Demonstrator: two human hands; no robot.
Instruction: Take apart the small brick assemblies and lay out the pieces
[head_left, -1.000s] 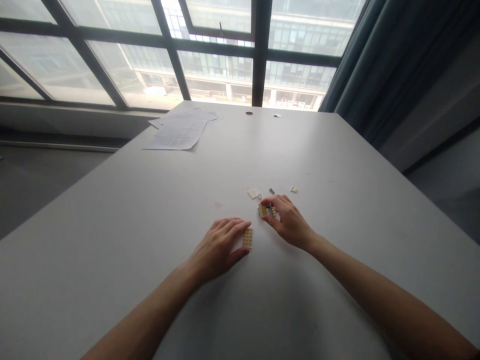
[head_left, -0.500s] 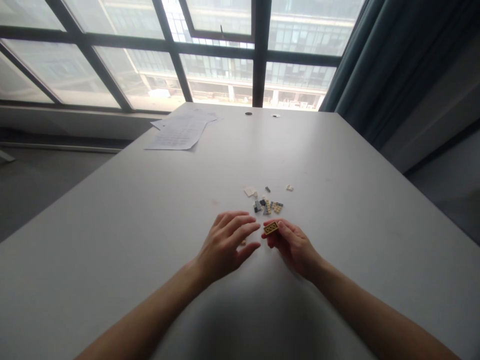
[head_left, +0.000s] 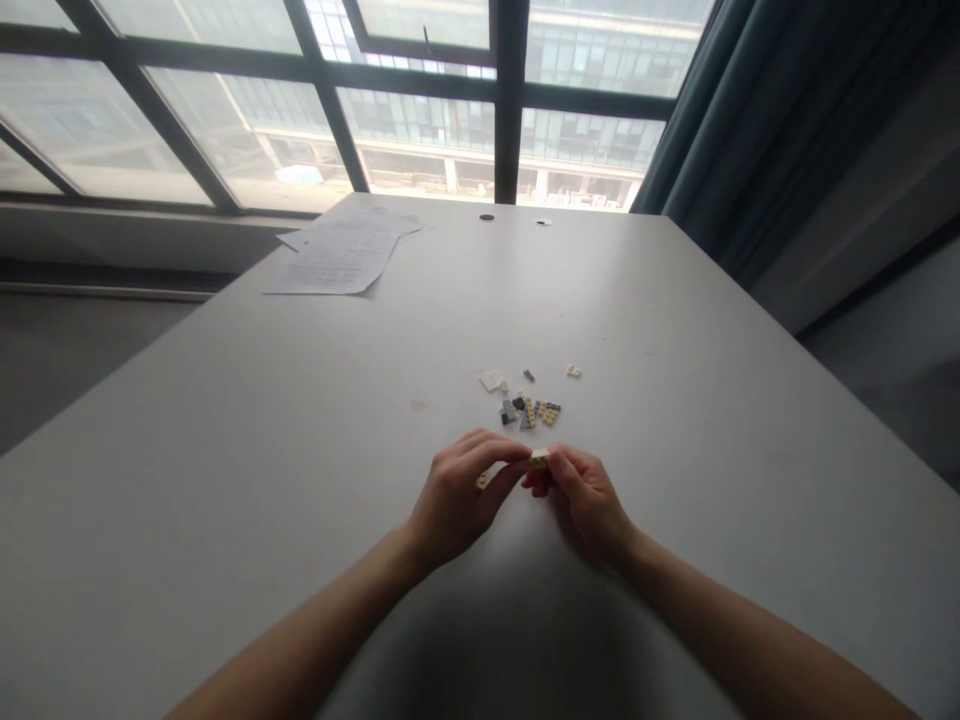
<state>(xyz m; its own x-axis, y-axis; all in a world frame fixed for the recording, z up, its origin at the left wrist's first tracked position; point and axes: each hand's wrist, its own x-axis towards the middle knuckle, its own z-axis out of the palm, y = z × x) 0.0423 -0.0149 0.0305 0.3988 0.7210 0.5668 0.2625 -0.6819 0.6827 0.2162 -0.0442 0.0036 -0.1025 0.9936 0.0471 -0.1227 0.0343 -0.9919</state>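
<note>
Head — two hands [head_left: 460, 492] [head_left: 591, 497] on one brick [head_left: 539, 459]

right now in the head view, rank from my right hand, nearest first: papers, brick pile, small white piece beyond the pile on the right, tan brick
From your right hand:
1. tan brick: at its fingers
2. brick pile: just beyond
3. small white piece: past the pile, right
4. papers: far left
</note>
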